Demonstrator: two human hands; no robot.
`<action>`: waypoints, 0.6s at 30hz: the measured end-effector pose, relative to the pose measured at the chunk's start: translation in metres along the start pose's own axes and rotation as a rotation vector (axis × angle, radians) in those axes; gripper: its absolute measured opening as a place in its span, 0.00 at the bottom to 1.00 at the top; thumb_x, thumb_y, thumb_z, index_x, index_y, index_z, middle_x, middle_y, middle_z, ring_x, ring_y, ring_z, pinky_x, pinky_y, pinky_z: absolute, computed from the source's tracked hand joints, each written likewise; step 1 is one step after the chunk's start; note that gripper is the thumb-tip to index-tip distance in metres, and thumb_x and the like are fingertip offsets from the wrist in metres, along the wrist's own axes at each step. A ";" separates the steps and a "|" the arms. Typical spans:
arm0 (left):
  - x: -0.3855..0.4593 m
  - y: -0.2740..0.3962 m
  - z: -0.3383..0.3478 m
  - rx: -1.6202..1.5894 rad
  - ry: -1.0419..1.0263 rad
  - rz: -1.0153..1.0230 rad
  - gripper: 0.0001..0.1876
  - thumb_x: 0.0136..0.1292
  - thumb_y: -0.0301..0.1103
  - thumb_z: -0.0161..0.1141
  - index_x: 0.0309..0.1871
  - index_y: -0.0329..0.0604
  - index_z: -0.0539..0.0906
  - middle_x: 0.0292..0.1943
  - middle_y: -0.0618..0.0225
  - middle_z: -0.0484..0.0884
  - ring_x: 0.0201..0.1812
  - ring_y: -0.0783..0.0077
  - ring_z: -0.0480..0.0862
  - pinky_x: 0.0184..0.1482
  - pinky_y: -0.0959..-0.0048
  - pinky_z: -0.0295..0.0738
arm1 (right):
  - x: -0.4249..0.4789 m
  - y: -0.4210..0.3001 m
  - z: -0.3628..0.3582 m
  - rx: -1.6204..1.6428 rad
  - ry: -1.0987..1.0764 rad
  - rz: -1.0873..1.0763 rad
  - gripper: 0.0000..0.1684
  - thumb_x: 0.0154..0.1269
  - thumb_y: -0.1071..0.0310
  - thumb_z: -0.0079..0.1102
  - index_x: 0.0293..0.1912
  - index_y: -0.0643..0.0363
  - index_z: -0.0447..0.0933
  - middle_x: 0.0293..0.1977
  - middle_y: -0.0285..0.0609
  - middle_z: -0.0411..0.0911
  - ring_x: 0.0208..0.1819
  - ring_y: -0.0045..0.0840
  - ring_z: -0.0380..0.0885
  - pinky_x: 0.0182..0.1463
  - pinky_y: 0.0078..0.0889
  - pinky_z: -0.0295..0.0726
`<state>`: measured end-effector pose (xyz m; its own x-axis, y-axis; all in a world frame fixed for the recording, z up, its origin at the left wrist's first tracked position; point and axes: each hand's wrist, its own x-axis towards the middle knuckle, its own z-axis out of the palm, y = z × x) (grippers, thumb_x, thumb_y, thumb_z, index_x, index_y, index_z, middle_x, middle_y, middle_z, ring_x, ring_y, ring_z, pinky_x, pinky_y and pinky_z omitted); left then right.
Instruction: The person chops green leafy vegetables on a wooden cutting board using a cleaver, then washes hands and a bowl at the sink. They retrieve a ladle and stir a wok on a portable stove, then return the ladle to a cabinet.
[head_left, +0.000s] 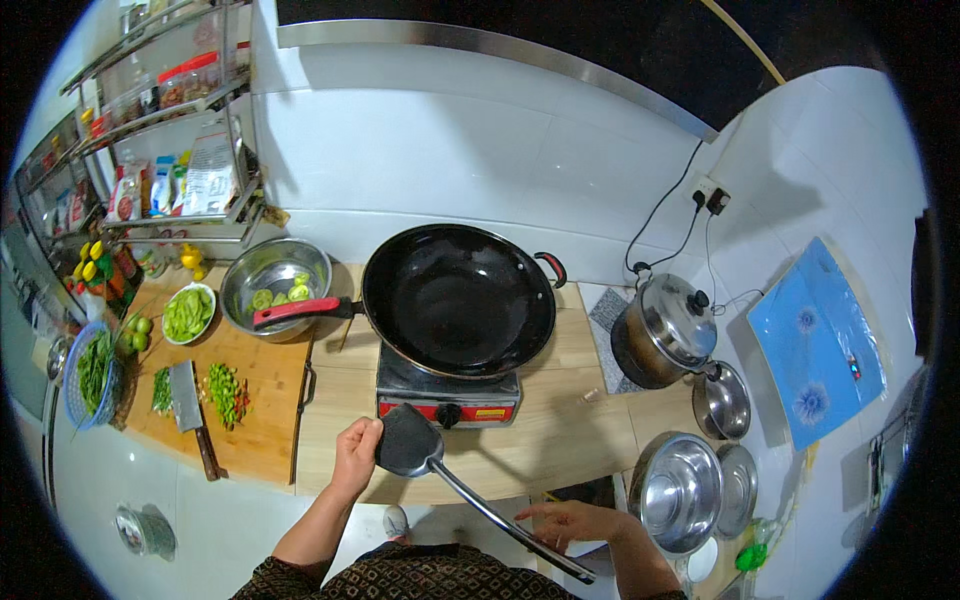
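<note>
My left hand (358, 454) pinches the blade edge of a metal wok spatula (409, 442) in front of the stove. The spatula's long handle slopes down to the right, to my right hand (566, 525), whose fingers are spread beside it; whether they touch it I cannot tell. Beyond my hands, a black wok (459, 300) with red-and-black handles sits on a portable gas stove (448, 397). Its inside looks dark and shiny. The wok's long handle reaches over a steel bowl (276, 262) holding cut green vegetable pieces.
On the left, a wooden cutting board (262, 427) bears a cleaver (186, 397), chopped green and red peppers (225, 394) and a plate of sliced greens (189, 313). A blue basket (71, 382) of greens stands beyond. To the right are a lidded pot (667, 330) and steel basins (679, 491).
</note>
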<state>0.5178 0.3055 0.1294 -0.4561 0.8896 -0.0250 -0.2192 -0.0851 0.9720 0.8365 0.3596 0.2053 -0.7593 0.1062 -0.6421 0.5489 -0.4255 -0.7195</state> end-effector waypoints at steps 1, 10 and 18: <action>0.004 0.001 -0.002 0.025 -0.018 0.009 0.15 0.62 0.33 0.47 0.18 0.42 0.68 0.17 0.82 0.63 0.22 0.89 0.59 0.24 0.86 0.56 | 0.006 -0.002 0.007 -0.057 -0.012 0.017 0.26 0.63 0.56 0.45 0.57 0.56 0.56 0.31 0.40 0.74 0.26 0.15 0.70 0.30 0.19 0.74; 0.048 0.021 -0.014 0.227 -0.227 0.162 0.11 0.61 0.33 0.50 0.28 0.35 0.75 0.22 0.72 0.71 0.25 0.80 0.69 0.29 0.82 0.64 | 0.007 0.006 0.024 -0.586 0.638 -0.102 0.21 0.59 0.58 0.49 0.48 0.61 0.65 0.27 0.45 0.72 0.29 0.31 0.72 0.39 0.31 0.72; 0.137 0.083 -0.078 1.485 0.305 0.651 0.25 0.41 0.42 0.64 0.43 0.41 0.72 0.41 0.58 0.74 0.46 0.57 0.70 0.48 0.62 0.61 | -0.044 -0.091 -0.011 -0.765 1.308 -0.091 0.15 0.55 0.64 0.54 0.42 0.57 0.66 0.25 0.45 0.74 0.27 0.32 0.72 0.32 0.32 0.70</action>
<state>0.3694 0.3849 0.1887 -0.3168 0.7476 0.5837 0.9485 0.2515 0.1927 0.8238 0.4032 0.2962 -0.1902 0.9793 -0.0694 0.8751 0.1370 -0.4641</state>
